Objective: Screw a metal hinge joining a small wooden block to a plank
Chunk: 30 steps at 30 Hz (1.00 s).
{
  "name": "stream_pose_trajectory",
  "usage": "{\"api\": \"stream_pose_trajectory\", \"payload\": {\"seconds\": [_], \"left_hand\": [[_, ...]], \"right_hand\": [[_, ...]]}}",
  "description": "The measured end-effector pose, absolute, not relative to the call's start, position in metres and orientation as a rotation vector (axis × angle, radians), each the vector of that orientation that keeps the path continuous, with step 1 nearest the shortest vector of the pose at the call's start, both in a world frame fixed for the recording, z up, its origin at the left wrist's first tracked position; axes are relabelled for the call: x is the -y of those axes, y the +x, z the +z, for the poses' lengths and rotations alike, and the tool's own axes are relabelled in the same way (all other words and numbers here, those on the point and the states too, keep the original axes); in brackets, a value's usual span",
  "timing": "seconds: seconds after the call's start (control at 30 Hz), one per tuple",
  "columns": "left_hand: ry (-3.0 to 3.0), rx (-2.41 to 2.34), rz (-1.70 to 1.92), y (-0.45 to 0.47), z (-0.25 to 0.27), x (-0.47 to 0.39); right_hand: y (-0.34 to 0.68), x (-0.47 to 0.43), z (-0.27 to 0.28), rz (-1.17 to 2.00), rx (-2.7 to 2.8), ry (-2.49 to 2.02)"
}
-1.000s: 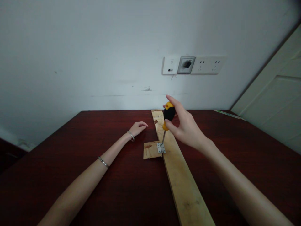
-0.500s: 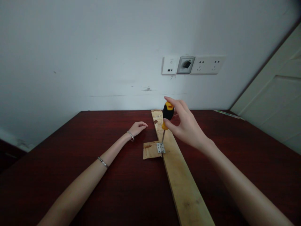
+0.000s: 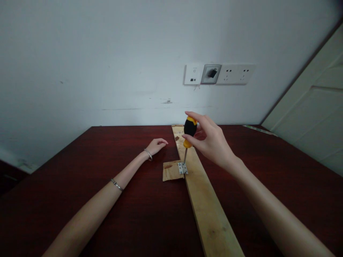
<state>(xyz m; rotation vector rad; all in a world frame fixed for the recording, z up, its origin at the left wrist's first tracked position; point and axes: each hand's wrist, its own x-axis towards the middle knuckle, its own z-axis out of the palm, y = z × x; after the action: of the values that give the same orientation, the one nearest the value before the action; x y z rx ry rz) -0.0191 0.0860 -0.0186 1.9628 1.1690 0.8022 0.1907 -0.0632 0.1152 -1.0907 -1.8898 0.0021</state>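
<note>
Taking the metal butt hinge (image 3: 183,168) as the clock's centre, a yellow-and-black screwdriver (image 3: 190,127) stands nearly upright toward 12 o'clock, its tip at the far hole of the hinge's right leaf. At 2 o'clock the right hand (image 3: 213,141) has its thumb and fingers clamped on the handle. The hinge's right leaf lies on a long wooden plank (image 3: 206,200), which runs from about 12 to 5 o'clock across the dark red counter (image 3: 128,221); the left leaf lies on a small wooden piece (image 3: 170,171) at 9 o'clock. At 10 o'clock the left hand (image 3: 156,146) rests on the counter, its fingers loosely curled and slightly apart from the thumb. Wall sockets (image 3: 235,74) sit at 1 o'clock.
</note>
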Motion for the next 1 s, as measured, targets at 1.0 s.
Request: {"api": "stream_pose_trajectory", "payload": {"seconds": [1.0], "left_hand": [[1.952, -1.178, 0.800, -0.0191, -0.0200, -0.0877]], "right_hand": [[0.1966, 0.0647, 0.1169, 0.211, 1.981, -0.973]]}}
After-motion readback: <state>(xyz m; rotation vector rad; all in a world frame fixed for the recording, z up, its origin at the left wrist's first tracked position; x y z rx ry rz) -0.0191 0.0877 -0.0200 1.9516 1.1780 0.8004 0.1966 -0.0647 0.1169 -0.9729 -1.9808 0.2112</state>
